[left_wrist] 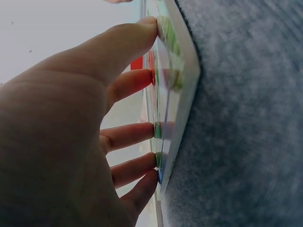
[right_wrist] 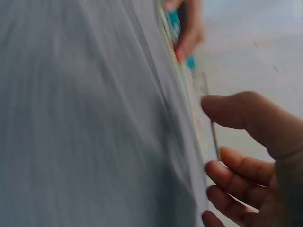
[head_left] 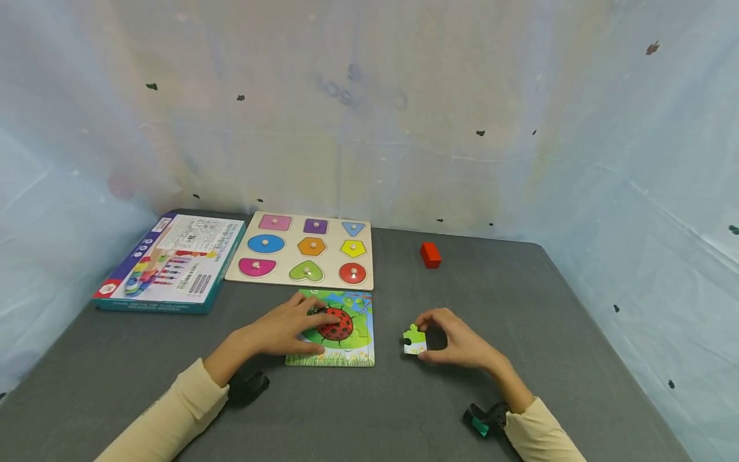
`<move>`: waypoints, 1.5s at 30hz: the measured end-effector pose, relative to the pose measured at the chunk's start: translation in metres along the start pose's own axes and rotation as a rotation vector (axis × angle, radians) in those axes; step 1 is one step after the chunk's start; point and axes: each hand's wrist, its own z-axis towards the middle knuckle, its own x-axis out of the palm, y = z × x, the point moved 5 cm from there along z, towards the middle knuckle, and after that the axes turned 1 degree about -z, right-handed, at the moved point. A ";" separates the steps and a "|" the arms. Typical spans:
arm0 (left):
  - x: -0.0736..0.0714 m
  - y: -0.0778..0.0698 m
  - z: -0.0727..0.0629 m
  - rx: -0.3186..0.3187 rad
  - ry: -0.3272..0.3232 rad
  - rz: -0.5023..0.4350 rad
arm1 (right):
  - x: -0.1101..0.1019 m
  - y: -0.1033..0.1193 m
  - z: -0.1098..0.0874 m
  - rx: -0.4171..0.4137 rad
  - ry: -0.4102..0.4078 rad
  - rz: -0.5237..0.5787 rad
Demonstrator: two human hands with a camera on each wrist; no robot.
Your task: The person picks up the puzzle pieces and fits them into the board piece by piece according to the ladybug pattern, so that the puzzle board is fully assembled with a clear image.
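A ladybug jigsaw puzzle (head_left: 360, 346) lies flat on the grey table. Spread over its left part, my left hand (head_left: 287, 327) rests with its fingertips on the picture; the left wrist view shows thumb and fingers (left_wrist: 130, 135) touching the board's surface. To the right of the puzzle, my right hand (head_left: 456, 340) pinches a green and white jigsaw piece (head_left: 414, 341) by its right side. Seen edge-on in the right wrist view, the piece (right_wrist: 214, 137) is a thin line between thumb and fingers.
Behind the puzzle lies a wooden shape board (head_left: 294, 274) with colourful knobbed pieces. A flat toy box (head_left: 156, 307) is at the left. One red block (head_left: 430, 255) stands at the back right. Pale plastic sheeting (head_left: 404, 160) surrounds the table (head_left: 358, 417).
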 end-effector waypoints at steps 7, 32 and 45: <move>0.001 0.000 -0.001 -0.010 0.006 0.003 | 0.030 0.029 0.030 -0.062 0.026 -0.010; 0.004 -0.007 0.000 -0.016 0.070 -0.074 | 0.056 0.049 0.055 -0.077 0.009 -0.059; 0.002 -0.012 0.000 0.065 0.046 -0.079 | 0.058 0.050 0.056 -0.102 -0.020 -0.040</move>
